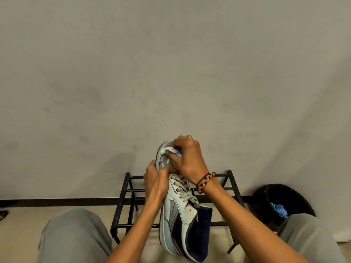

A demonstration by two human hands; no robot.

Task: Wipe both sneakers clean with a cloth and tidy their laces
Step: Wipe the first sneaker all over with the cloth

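A white, grey and navy sneaker (176, 211) is held up in front of me, toe pointing away, grey laces (183, 188) threaded and loose near the tongue. My left hand (155, 181) grips the sneaker's left side around the forefoot. My right hand (188, 156), with a braided bracelet on the wrist, pinches a bunched white and blue cloth (169, 150) against the toe. Only one sneaker is in view.
A black metal shoe rack (131, 190) stands against the wall behind the sneaker. A dark bin (296, 196) at the right holds a blue cloth (280, 209). My knees in grey trousers (74, 236) frame the lower corners.
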